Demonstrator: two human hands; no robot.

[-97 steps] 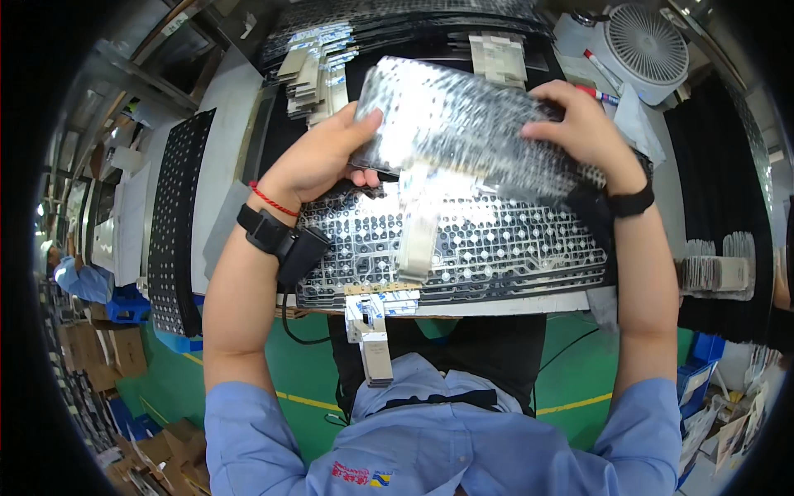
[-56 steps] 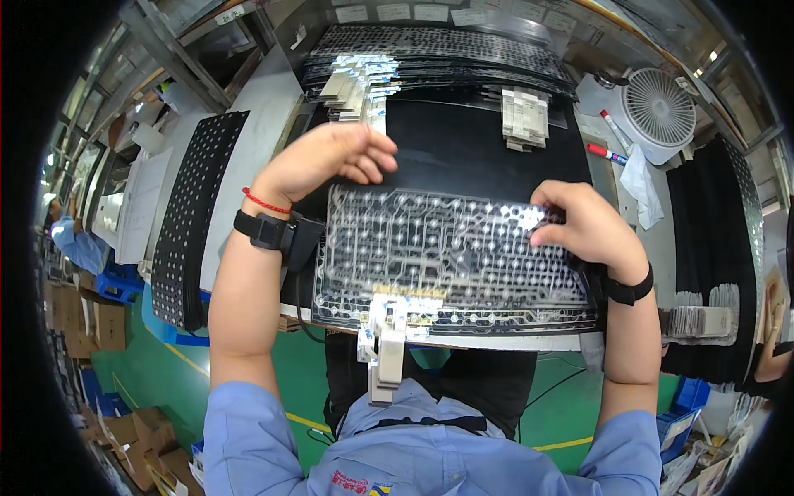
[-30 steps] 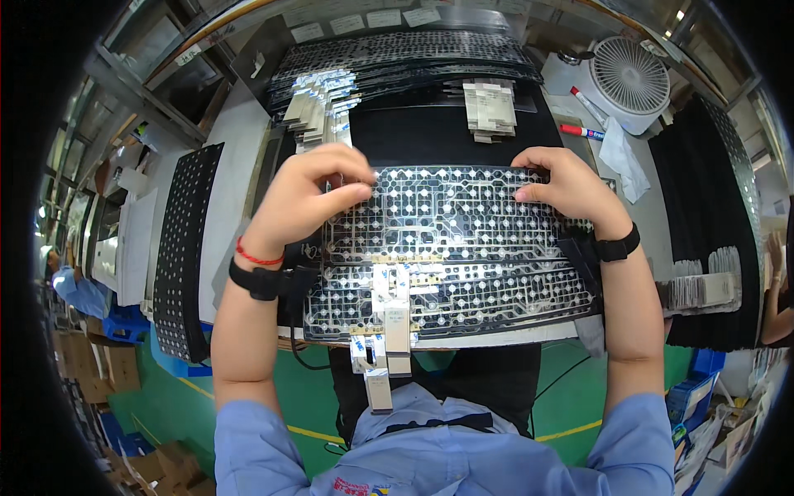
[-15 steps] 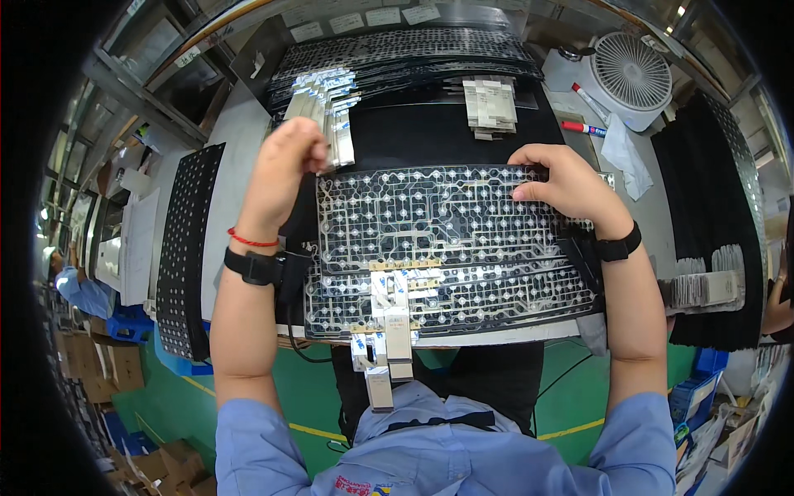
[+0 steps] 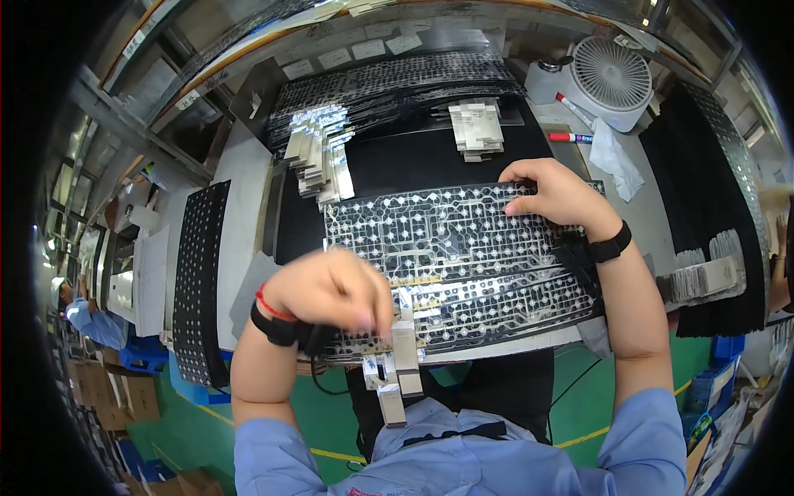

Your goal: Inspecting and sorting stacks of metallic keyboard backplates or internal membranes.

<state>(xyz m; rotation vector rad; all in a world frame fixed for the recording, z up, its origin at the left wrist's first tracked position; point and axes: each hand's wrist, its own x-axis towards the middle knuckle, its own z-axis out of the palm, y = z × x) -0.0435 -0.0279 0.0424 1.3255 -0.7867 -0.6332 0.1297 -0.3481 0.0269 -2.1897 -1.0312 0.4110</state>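
Observation:
Circuit sheets [image 5: 463,236] with silvery dots and traces lie overlapped at the table's front. My right hand [image 5: 558,192] grips the far right part of the upper sheet, thumb on top and index finger over its far edge. My left hand [image 5: 331,289] hovers above the front left part, blurred, its fingers curled together; whatever is between them cannot be made out. Beside its fingertips, a grey-white flat tab [image 5: 404,345] is at the sheets' front edge. Another tab [image 5: 391,406] hangs lower, over my lap.
Behind the sheets stand a fanned stack of tabs [image 5: 318,157] at left and a neater stack [image 5: 477,132] at right. Farther back lie piled dotted sheets [image 5: 389,83]. A white fan [image 5: 610,74], red marker [image 5: 571,138] and tissue [image 5: 614,161] are at right.
My left hand has come from beside the fanned tab stack toward me, over the front left of the sheets. My right hand stays at the upper sheet's far edge.

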